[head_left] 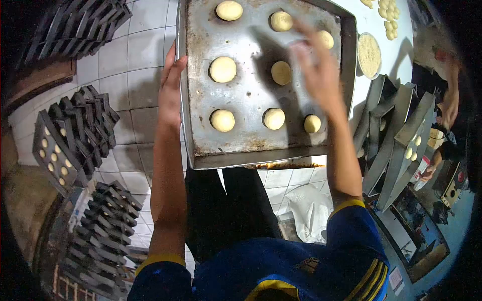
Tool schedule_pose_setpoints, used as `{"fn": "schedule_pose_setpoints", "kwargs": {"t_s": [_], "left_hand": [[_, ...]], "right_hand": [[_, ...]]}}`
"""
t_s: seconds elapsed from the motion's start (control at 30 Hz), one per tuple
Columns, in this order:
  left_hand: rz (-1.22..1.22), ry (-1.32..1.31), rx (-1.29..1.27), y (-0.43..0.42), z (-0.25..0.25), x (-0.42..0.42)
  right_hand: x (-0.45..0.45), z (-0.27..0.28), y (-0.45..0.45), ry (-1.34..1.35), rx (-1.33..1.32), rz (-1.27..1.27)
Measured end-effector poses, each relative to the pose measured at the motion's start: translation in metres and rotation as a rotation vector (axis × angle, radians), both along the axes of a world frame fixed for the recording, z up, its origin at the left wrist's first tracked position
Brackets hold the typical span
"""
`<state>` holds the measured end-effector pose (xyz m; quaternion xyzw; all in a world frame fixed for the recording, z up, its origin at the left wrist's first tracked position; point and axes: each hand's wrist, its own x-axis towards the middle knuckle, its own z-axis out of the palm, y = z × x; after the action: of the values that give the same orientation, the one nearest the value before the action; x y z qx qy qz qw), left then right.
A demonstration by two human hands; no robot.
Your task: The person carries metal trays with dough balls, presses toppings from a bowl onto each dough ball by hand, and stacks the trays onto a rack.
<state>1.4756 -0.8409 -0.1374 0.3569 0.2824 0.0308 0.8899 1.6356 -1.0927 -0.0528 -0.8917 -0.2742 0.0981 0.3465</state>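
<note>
A metal baking tray (246, 100) fills the upper middle, with several round pale dough balls (223, 69) spaced over it. My left hand (172, 83) holds the tray's left edge, fingers along the rim. Over the tray's right part is my right hand (316, 67), smeared by motion, just above the surface and near the dough ball (326, 39) at the upper right. Its fingers look spread, and nothing can be made out in them. A shadow falls across the tray's middle, over a smaller dough ball (281, 72).
Stacked trays (103, 236) stand at left, more (396, 135) at right. A bowl of crumbs (369, 55) and dough pieces (389, 15) lie on the white table (354, 10). Another person's arm (451, 95) shows at far right. A white sack (309, 213) rests below.
</note>
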Motion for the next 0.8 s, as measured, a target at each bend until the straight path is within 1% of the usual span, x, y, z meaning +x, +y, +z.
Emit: {"fn": "schedule_pose_setpoints", "kwargs": {"t_s": [0.03, 0.07, 0.1, 0.17, 0.23, 0.3, 0.37, 0.43, 0.5, 0.57, 0.6, 0.63, 0.67, 0.7, 0.73, 0.77, 0.8], "left_hand": [[-0.002, 0.001, -0.002, -0.001, 0.002, 0.0], [0.003, -0.014, 0.005, -0.003, 0.004, 0.001], [0.008, -0.03, 0.012, -0.003, 0.005, 0.002], [0.004, -0.04, 0.001, -0.004, 0.007, 0.002], [0.005, -0.048, -0.003, -0.003, 0.006, 0.002], [-0.028, -0.051, 0.02, -0.002, 0.005, 0.003], [-0.03, -0.055, 0.008, -0.003, 0.009, 0.003], [-0.027, -0.057, -0.002, -0.003, 0.01, 0.002], [0.009, 0.005, 0.026, -0.002, 0.006, 0.001], [0.001, -0.011, 0.013, -0.002, 0.006, 0.0], [-0.006, -0.031, -0.001, -0.003, 0.009, 0.0], [0.001, -0.03, -0.003, -0.005, 0.012, 0.001], [0.019, -0.012, 0.007, -0.007, 0.019, 0.002], [0.039, 0.006, 0.017, -0.008, 0.022, 0.0], [0.049, 0.01, 0.014, -0.006, 0.016, -0.001], [0.064, -0.028, 0.017, -0.003, 0.003, -0.001], [0.078, -0.067, 0.021, -0.002, -0.004, -0.001]], "right_hand": [[0.027, -0.003, -0.031, -0.239, 0.102, -0.1], [0.054, 0.002, -0.059, -0.306, 0.157, -0.195], [0.076, 0.005, -0.096, -0.319, -0.002, -0.427], [0.121, 0.0, -0.165, -0.394, -0.192, -0.605], [0.15, -0.007, -0.213, -0.385, -0.442, -0.629], [0.153, -0.014, -0.215, -0.239, -0.619, -0.639], [0.151, -0.023, -0.219, -0.219, -0.652, -0.501], [0.158, -0.034, -0.228, -0.238, -0.649, -0.496], [0.154, -0.033, -0.22, -0.255, -0.644, -0.49], [0.148, -0.022, -0.214, -0.285, -0.637, -0.527], [0.156, -0.027, -0.229, -0.288, -0.64, -0.521], [0.168, -0.035, -0.253, -0.234, -0.423, -0.537], [0.168, -0.032, -0.247, -0.175, -0.207, -0.546], [0.164, -0.029, -0.244, -0.172, -0.209, -0.537], [0.154, -0.024, -0.243, -0.036, 0.026, -0.552], [0.134, -0.009, -0.225, 0.103, 0.259, -0.562], [0.104, 0.009, -0.19, 0.141, 0.251, -0.6]]}}
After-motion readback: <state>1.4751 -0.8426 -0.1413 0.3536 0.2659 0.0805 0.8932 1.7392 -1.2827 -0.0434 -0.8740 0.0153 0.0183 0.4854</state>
